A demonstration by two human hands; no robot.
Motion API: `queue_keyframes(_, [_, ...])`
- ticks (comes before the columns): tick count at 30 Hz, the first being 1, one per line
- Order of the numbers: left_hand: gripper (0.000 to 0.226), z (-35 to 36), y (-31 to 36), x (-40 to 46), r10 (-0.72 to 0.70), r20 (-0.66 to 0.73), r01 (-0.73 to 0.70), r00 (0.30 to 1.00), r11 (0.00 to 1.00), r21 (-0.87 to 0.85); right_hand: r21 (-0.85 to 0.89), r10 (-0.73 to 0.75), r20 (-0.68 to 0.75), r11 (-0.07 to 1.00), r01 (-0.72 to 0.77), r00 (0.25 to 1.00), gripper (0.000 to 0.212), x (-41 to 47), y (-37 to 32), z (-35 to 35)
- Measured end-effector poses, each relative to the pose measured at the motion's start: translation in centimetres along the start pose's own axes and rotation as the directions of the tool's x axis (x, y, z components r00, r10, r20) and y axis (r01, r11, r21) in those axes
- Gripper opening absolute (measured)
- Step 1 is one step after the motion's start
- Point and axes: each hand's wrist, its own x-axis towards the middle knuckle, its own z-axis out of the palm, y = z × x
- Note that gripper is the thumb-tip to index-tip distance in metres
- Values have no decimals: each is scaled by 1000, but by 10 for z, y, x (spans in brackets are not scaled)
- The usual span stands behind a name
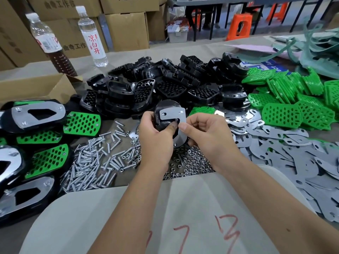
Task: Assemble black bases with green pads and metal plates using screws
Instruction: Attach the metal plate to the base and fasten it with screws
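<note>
— Hands first: what are they doing?
— Both are raised over the tabletop [119, 129] on one part. The left hand [155, 142] grips a black base [161, 114] from its left side, fingers curled behind it and the thumb pressed into the cutout of the metal plate [171, 114] lying on its face. The right hand [207, 136] pinches the plate's right edge between thumb and fingers.
— Is the plate fastened?
— A screw head shows at its top right corner and another near the bottom; the top left hole looks bare.
— Where are the loose parts?
— Beneath the hands, a scatter of screws [95, 162] spreads to the left, with small nuts [190, 162] just beside them. Behind the hands is a heap of black bases [165, 81]. Green pads [293, 99] pile up at the right, and flat metal plates [284, 149] cover the tabletop in front of them.
— And the left side?
— Finished assemblies [40, 129] lie there, some green side up, some plate side up, beside an open cardboard box [36, 87]. Two bottles [91, 35] stand farther back.
</note>
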Motion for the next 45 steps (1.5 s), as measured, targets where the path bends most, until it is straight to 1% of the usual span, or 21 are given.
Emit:
queue_keyframes(5, [26,-1,0,-1,7,-28,-8,1000,1000,-30,2,2,4,1000,-2,1000,14,-2,0,4])
queue_keyframes(10, [24,0,-2,0,-29,-49,26,998,997,-74,-25,-16,-9,1000,16,1000,18,-5,-1,11])
queue_keyframes(15, [22,0,1,-1,-89,-72,80,993,989,-121,-72,4,-39,997,-7,999,19,-3,-1,14])
queue_keyframes(21, [21,0,5,-2,-90,-52,84,995,991,-104,-159,-13,-77,987,0,997,23,-1,-1,15])
queue_keyframes(23, [22,1,5,-3,-83,-29,81,996,993,-87,-146,20,-77,989,-31,997,23,-2,-1,13])
queue_keyframes(26, [17,1,6,-5,-70,9,71,997,993,-90,-54,98,-50,993,-101,994,19,-3,-2,9])
queue_keyframes(29, [14,0,9,-4,-104,46,111,994,977,-181,-15,132,-50,991,-133,990,20,-3,-2,8])
queue_keyframes(31, [13,0,11,-3,-127,65,139,990,962,-234,-28,134,-56,990,-136,989,21,-3,-2,8])
queue_keyframes(33, [12,1,11,-4,-108,56,118,992,969,-219,-55,122,-57,991,-126,991,21,-4,-3,8])
queue_keyframes(35, [17,2,10,-5,-92,37,97,995,978,-185,-73,94,-70,992,-99,993,23,-4,-3,7])
queue_keyframes(37, [13,0,9,-4,-109,13,109,994,974,-199,-72,70,-90,994,-77,993,29,-4,-4,6])
queue_keyframes(39, [10,-1,9,-2,-141,-8,136,990,964,-230,-80,99,-48,992,-102,994,33,-4,-6,4])
queue_keyframes(42, [9,-3,11,1,-158,-29,144,987,949,-279,-111,137,140,986,-122,981,23,-4,-8,2])
queue_keyframes(43, [8,-3,12,1,-154,-33,138,988,948,-286,-109,137,176,987,-119,975,19,-4,-8,2])
queue_keyframes(45, [8,-1,13,1,-146,-30,131,989,949,-287,-98,131,178,989,-115,975,16,-5,-8,2])
